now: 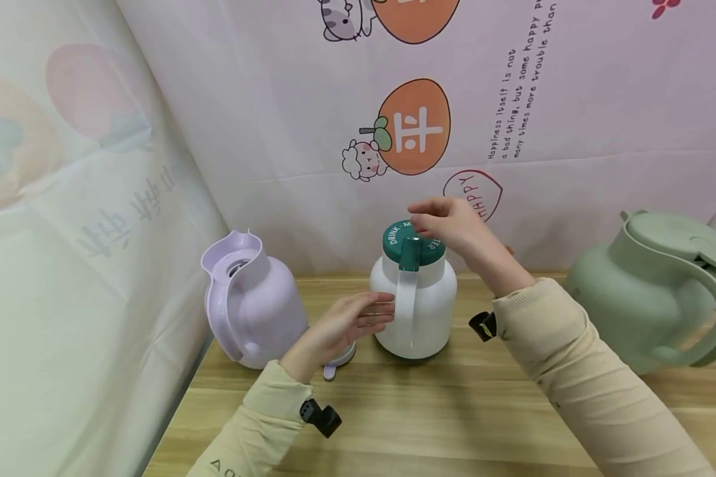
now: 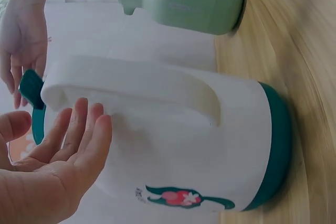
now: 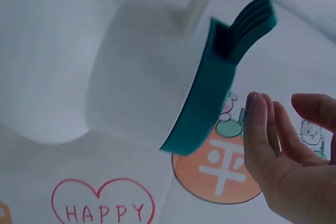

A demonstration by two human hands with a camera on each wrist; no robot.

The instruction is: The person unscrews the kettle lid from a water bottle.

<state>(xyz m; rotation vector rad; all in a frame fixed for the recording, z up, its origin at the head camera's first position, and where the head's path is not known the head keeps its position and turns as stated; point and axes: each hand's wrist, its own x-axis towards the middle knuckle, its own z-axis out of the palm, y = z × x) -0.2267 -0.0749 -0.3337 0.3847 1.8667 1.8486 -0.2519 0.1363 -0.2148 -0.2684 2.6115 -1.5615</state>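
A white thermos jug (image 1: pixel 432 301) with a dark green lid (image 1: pixel 396 240) stands upright on the wooden table, its handle (image 1: pixel 406 308) facing me. My left hand (image 1: pixel 349 321) is beside the jug on its left, fingers extended toward the handle and holding nothing. The left wrist view shows that hand (image 2: pixel 63 161) close to the handle; whether it touches cannot be told. Just over the lid hovers my right hand (image 1: pixel 453 228), its fingers loosely bent. In the right wrist view a gap separates this hand (image 3: pixel 286 150) from the green lid (image 3: pixel 207 98).
To the left is a lilac jug (image 1: pixel 268 308) with its top uncovered. A lilac lid (image 1: pixel 341 358) lies on the table (image 1: pixel 394 417), partly behind my left hand. On the right stands a sage green jug (image 1: pixel 620 305) with its lid on. A printed curtain (image 1: pixel 298 119) hangs behind.
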